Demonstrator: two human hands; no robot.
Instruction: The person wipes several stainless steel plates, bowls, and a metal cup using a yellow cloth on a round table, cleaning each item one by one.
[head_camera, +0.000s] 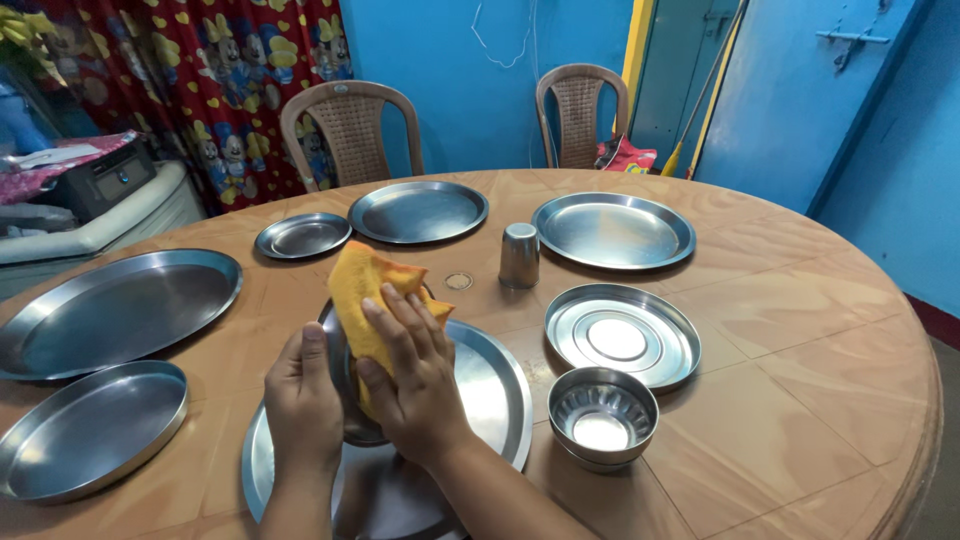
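The left hand (303, 405) curls around the near left edge of a small steel dish (345, 385), fingers wrapped and thumb up along its rim, holding it tilted on edge. The right hand (412, 385) lies flat against the dish's face with fingers slightly spread, pressing a yellow cloth (368, 290) onto it; the loose upper part of the cloth sticks up above the fingertips. Both hands work just above a large round steel plate (495, 395) that lies on the wooden counter (790, 400) directly beneath them.

Just to the right of the right hand sits a small steel bowl (602, 417), and beyond it a ringed steel plate (622, 335). Ahead of the hands stands an upturned steel tumbler (519, 256), with a wide steel plate (613, 230) further right and another round plate (418, 211) and a small saucer-like plate (303, 236) further away to the left. Well to the left of the left hand lie two oval steel trays: the larger tray (115, 310) farther off and the smaller tray (90, 428) nearer. Past the far edge of the counter stand two brown plastic chairs (352, 125) against a blue wall (470, 90).
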